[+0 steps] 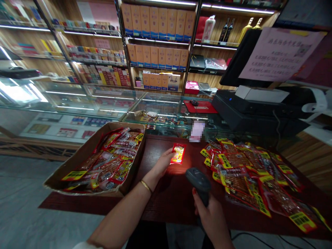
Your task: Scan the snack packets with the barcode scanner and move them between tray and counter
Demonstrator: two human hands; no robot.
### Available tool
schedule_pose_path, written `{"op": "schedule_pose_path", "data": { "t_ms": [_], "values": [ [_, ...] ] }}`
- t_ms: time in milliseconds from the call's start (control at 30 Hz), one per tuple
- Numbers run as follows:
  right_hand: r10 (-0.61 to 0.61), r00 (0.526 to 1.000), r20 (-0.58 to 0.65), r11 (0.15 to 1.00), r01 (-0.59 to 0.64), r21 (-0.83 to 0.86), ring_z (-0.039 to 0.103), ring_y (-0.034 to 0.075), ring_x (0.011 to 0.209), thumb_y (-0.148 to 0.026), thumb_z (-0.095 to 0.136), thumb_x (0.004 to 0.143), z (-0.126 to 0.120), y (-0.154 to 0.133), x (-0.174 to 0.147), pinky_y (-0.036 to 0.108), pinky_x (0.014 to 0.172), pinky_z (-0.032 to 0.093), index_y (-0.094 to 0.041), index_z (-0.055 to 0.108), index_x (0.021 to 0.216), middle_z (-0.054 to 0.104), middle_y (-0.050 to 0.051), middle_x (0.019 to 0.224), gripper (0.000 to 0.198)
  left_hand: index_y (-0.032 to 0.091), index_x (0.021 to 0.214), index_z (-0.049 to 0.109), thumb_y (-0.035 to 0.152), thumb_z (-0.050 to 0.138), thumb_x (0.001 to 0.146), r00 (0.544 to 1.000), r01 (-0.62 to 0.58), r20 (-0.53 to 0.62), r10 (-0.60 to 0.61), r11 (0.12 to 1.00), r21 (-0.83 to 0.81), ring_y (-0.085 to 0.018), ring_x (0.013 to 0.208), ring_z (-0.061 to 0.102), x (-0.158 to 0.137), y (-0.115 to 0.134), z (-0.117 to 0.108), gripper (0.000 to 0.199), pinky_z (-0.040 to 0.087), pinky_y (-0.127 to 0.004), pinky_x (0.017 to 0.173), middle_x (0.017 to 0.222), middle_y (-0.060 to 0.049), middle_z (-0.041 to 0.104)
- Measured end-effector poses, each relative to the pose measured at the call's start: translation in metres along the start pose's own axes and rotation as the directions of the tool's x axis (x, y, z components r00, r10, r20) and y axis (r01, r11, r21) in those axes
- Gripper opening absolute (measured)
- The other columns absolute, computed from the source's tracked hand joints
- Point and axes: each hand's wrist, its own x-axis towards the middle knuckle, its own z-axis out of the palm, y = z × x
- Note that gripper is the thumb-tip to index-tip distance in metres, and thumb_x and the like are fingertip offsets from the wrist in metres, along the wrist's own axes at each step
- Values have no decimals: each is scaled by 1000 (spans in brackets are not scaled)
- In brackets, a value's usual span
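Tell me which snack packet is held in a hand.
The red-and-yellow packet in the left hand; all the others lie in the cardboard box or the packet pile on the right.

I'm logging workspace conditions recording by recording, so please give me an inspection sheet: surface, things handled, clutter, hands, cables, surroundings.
Surface: dark reddish wood-grain tabletop, against a glass display counter.
Things handled: small red-and-yellow packet; handheld barcode scanner; snack packets in an open cardboard box at left; loose packet pile at right.
Clutter: pixelated item behind the small packet, unidentifiable; computer mouse on a red mat.
Hands: left hand holds the small packet; right hand grips the scanner, its head towards that packet.
Cables: black cables at lower right, beyond the tabletop's near edge.
Surroundings: monitor with a paper sheet; lit shelves of boxed goods.
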Motion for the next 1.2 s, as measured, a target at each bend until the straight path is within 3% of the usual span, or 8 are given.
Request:
{"op": "schedule_pose_path", "data": {
  "t_ms": [167, 267, 433, 567, 767, 1200],
  "values": [
    [-125, 987, -105, 990, 131, 52, 68, 23, 55, -71, 57, 89, -2, -3, -13, 31, 58, 50, -25, 64, 65, 69, 4, 56, 52, 16, 104, 76, 19, 78, 79, 994, 51, -96, -59, 995, -84, -23, 80, 76, 3, -3, 1, 25, 59, -36, 78, 94, -11, 81],
    [-101, 990, -100, 995, 100, -23, 69, 25, 54, -72, 57, 89, -7, -1, -14, 32, 58, 50, -26, 66, 68, 71, 5, 56, 52, 15, 104, 75, 17, 76, 80, 990, 71, -116, -82, 992, -100, -23, 77, 76, 5, -3, 0, 24, 60, -36, 76, 92, -10, 81],
    [-29, 999, -32, 991, 25, -134, 74, 29, 59, -70, 52, 91, -8, 2, -7, 34, 56, 51, -25, 72, 85, 74, 6, 58, 50, 16, 111, 76, 17, 74, 80, 999, 47, -3, -47, 995, -92, -23, 81, 76, 6, -3, -3, 31, 59, -34, 79, 97, -11, 82],
    [-49, 998, -33, 991, 44, -128, 75, 29, 61, -70, 51, 93, -4, -2, -5, 34, 57, 51, -24, 74, 93, 75, 6, 60, 52, 18, 115, 76, 19, 73, 82, 997, 74, -27, -76, 995, -62, -22, 77, 76, 7, -4, -5, 33, 59, -32, 71, 99, -10, 82],
    [-41, 999, 2, 986, 41, -161, 74, 30, 57, -68, 49, 93, 1, -6, 2, 34, 56, 50, -21, 74, 96, 75, 7, 59, 53, 14, 115, 77, 25, 81, 75, 998, 9, 64, -4, 997, -73, -25, 88, 76, 4, -4, -3, 41, 55, -35, 85, 103, -12, 82],
    [-46, 999, 9, 967, 46, -250, 77, 31, 66, -70, 43, 95, -5, -4, -2, 35, 62, 51, -22, 74, 99, 78, 9, 66, 57, 14, 110, 77, 24, 80, 74, 999, 19, 42, -16, 997, -70, -24, 88, 76, 1, -1, 1, 38, 54, -35, 88, 100, -11, 81]
  ]
}}
